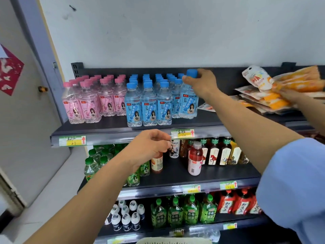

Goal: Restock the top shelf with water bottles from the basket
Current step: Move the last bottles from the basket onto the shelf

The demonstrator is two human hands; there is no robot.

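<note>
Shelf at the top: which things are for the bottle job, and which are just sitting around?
For the job: clear blue-capped water bottle, gripped by the right hand; dark metal top shelf; pale lattice basket.
Just there: pink-capped clear bottles; orange snack packets; green bottles lower down.

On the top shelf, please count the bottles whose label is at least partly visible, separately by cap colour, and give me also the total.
Pink-cap bottles: 4
Blue-cap bottles: 5, including the held bottle that the right hand grips near the cap
Total: 9
</note>
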